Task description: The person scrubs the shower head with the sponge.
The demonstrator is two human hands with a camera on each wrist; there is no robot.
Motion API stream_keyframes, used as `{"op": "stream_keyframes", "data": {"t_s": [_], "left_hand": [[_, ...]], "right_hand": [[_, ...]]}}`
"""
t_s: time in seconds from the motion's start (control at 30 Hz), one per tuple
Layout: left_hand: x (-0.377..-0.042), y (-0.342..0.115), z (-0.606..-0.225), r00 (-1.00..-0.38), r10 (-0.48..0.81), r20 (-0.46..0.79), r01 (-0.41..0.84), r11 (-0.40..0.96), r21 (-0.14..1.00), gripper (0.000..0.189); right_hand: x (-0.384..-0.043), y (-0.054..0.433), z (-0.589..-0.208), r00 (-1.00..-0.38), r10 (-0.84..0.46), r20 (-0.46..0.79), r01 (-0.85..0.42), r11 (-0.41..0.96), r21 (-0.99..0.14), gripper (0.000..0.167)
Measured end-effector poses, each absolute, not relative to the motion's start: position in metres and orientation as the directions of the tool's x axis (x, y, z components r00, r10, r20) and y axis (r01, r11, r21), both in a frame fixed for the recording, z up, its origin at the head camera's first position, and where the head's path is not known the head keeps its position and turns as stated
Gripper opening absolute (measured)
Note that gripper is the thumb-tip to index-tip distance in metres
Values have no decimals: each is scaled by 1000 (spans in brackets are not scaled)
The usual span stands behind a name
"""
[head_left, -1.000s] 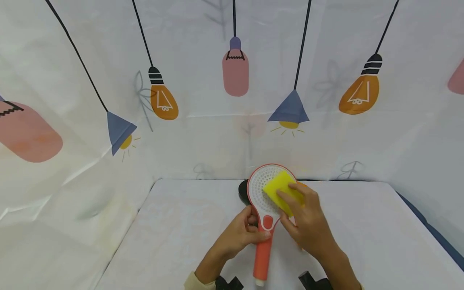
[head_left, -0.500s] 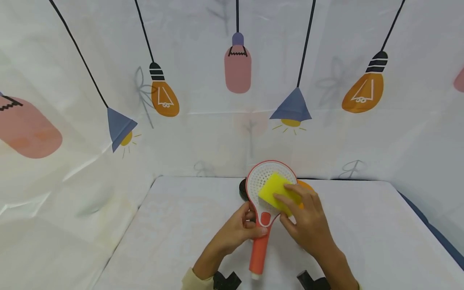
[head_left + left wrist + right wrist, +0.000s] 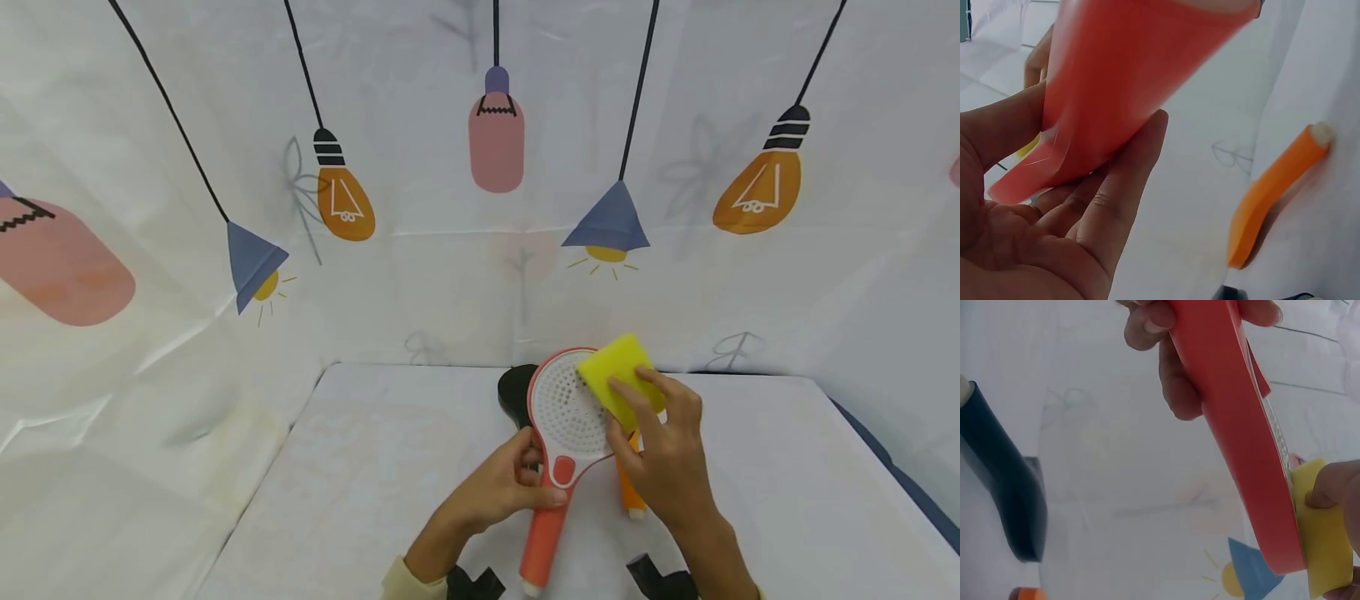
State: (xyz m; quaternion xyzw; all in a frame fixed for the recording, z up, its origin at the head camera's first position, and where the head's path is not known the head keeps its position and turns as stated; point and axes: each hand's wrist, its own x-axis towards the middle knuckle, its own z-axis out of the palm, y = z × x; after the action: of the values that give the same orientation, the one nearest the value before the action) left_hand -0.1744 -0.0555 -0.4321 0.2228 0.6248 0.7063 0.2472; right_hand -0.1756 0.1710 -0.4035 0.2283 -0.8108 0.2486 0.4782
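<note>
My left hand (image 3: pixel 495 487) grips a red shower head (image 3: pixel 567 404) at the top of its handle, thumb across the front. The white perforated spray face is turned toward me, with a red button below it. In my right hand (image 3: pixel 667 454) a yellow sponge (image 3: pixel 621 379) is pinched between thumb and fingers. It overlaps the upper right rim of the spray face. The right wrist view shows the sponge (image 3: pixel 1322 531) flat against the face near its outer end. From the left wrist view, the left fingers curl round the back of the red handle (image 3: pixel 1122 69).
Behind the red one, a dark green shower head (image 3: pixel 516 393) lies on the white table (image 3: pixel 375 467), partly hidden. An orange shower head (image 3: pixel 631 490) lies to the right, mostly covered by the right hand and sponge. A white printed sheet (image 3: pixel 420 292) hangs at the table's back edge.
The sponge has moved from the middle of the spray face up and right to its rim. The red shower head has shifted slightly right, and more of the green and orange ones shows.
</note>
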Motion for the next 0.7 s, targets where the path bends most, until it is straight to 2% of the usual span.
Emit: {"op": "stream_keyframes", "data": {"t_s": [0.5, 0.7], "left_hand": [[-180, -65, -431, -802, 597, 23, -59, -117, 991, 65], [-183, -66, -433, -816, 573, 70, 16, -100, 995, 64]], "right_hand": [[-163, 138, -408, -400, -320, 858, -742, 663, -99, 37], [-159, 133, -409, -364, -430, 826, -821, 567, -67, 34]]}}
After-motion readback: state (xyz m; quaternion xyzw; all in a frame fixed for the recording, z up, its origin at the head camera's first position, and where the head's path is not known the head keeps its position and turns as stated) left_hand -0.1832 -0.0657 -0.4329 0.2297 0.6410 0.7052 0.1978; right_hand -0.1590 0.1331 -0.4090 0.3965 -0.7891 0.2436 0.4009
